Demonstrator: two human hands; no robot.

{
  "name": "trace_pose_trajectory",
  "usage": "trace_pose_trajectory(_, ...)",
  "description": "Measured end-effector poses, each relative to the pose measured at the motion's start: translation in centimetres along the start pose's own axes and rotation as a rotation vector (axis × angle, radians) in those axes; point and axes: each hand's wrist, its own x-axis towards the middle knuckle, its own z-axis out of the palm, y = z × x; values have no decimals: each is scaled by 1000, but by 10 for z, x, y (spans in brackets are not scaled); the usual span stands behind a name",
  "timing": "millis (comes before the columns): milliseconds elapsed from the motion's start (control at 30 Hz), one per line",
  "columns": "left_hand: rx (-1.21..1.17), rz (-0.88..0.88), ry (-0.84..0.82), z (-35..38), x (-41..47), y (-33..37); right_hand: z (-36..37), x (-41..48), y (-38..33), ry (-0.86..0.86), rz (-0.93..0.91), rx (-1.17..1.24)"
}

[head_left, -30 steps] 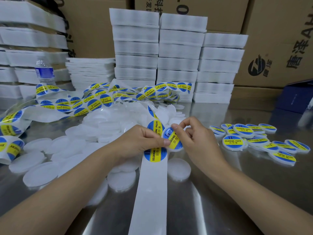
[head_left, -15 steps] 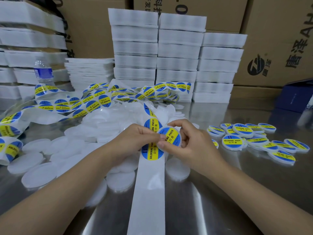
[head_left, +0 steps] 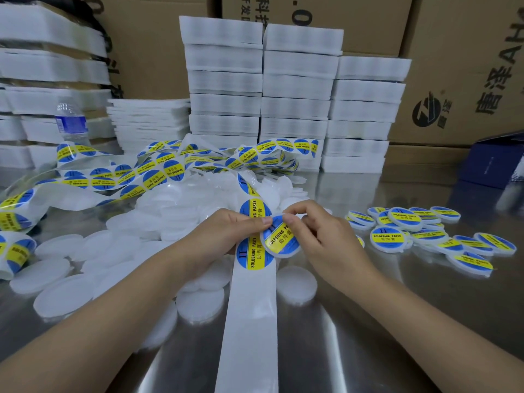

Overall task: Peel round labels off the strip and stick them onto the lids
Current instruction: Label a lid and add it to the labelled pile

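Left hand (head_left: 226, 234): closed, pinching the label strip (head_left: 252, 293) and the edge of a white lid (head_left: 280, 239). Right hand (head_left: 326, 239): fingertips pressing a round label (blue and yellow) onto that lid. Blank lids (head_left: 56, 282) left on the table (head_left: 354, 336); labelled lids (head_left: 402, 219) right.

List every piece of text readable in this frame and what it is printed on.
"SOLDERING PASTE": label on the lid held by both hands.
"SOLDERING PASTE", "II": next label on the strip.
"SOLDERING PASTE": labelled lid in the right pile.
Cardboard boxes: large Chinese characters and a round logo, partly cut off.
Water bottle: wrapper too blurred.
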Motion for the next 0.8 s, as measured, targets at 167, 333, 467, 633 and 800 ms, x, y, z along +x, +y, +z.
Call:
trace_pose_trajectory(167,-13,12,-1,0,0,0,-2,-3,-4,-156,38,-45)
trace_pose_trajectory(333,33,36,21,-1,1,-3,-9,0,-4,-108,15,155)
trace_pose_trajectory(467,37,33,-46,-4,0,-1,-28,16,11,258,181,91)
trace_pose_trajectory(633,-15,25,-57,-5,-2,1,-56,24,48,181,552,-521)
trace_pose_trajectory(800,-49,52,-41,-4,-2,0,-50,19,66,-32,624,-759)
